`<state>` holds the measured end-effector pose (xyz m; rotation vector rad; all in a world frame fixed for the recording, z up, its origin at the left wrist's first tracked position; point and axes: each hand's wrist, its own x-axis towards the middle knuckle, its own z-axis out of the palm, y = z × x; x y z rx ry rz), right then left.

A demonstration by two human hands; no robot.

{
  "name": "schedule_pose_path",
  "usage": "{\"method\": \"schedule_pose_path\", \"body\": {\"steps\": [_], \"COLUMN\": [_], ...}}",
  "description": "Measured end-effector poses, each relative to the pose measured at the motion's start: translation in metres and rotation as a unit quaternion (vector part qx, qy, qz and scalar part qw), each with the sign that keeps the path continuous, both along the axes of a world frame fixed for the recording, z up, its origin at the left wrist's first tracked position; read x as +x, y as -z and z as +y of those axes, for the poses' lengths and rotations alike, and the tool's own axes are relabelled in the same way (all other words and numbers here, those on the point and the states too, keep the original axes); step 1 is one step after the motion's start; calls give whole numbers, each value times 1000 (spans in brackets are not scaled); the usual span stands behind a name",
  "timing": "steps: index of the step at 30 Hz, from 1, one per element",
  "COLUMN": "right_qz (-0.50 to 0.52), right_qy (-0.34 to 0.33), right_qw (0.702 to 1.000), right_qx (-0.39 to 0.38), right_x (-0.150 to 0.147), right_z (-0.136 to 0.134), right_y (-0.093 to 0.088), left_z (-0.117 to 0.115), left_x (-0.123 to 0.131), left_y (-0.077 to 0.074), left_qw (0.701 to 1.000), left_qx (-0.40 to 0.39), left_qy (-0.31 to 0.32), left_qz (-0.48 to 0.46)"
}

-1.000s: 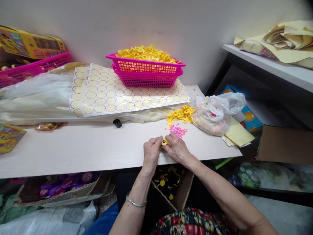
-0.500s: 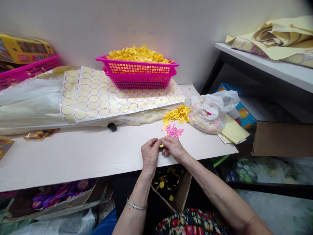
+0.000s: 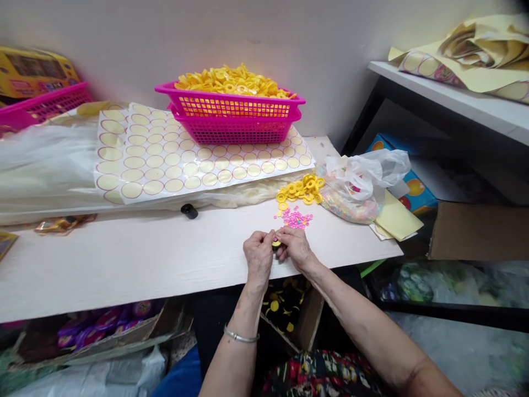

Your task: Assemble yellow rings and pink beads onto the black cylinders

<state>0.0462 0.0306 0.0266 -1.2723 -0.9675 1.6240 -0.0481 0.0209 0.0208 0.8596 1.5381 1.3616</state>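
Where left hand (image 3: 258, 252) meets right hand (image 3: 296, 248): both clamp a yellow-and-black piece (image 3: 276, 244), lower middle of the frame.
Pink centre (image 3: 275, 239): apparently being pressed or adjusted.
Next move: likely calls for a steady grip.

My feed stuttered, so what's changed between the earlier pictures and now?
The small yellow piece appears tilted between left hand and right hand; a black part now shows beneath. Neither hand let go. Pink beads, yellow rings and pink baskets stayed put.
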Motion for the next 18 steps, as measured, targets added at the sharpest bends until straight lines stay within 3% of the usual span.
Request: {"method": "schedule_pose_path", "body": {"steps": [4, 8, 14, 18], "right_qz": [-30, 10, 52, 122], "right_qy": [29, 19, 11, -26], "right_qw": [999, 1000, 998, 991], "right_qx": [-4, -1, 16, 50], "right_x": [-7, -8, 2, 20], "right_z": [-3, -2, -10, -33], "right_y": [-3, -5, -11, -21], "left_z": [5, 0, -13, -24], "left_x": [-4, -6, -19, -22], "left_y": [1, -5, -10, -17], "left_qw": [999, 999, 973, 974], "left_qx": [0, 14, 68, 101], "left_qy": [24, 42, 209, 201], "left_qz": [27, -7, -64, 1]}}
